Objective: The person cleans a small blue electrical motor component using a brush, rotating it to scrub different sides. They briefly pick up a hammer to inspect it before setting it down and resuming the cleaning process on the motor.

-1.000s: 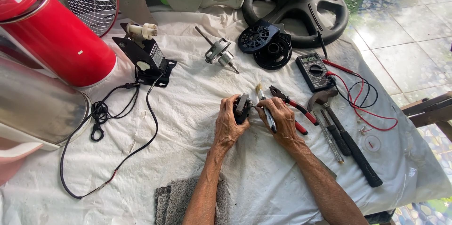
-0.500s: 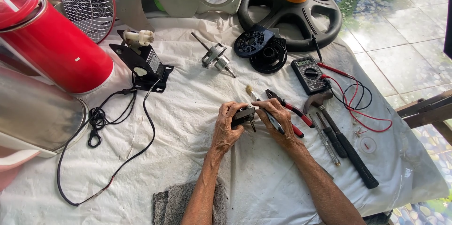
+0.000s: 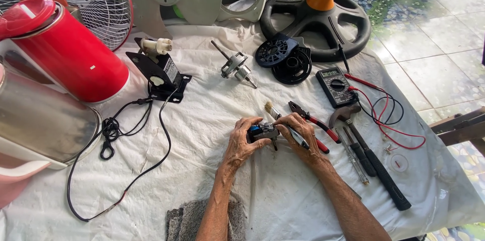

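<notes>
Hands, left (image 3: 241,142) and right (image 3: 302,132), grip small black part (image 3: 263,131) lengthwise left-to-right.

A white cloth (image 3: 212,120) covers the tabletop; beyond its right edge, sunlit pale floor tiles (image 3: 429,24) show dark grout lines.

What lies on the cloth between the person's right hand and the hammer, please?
In the head view, red-handled pliers lie between the right hand and the hammer.
</notes>
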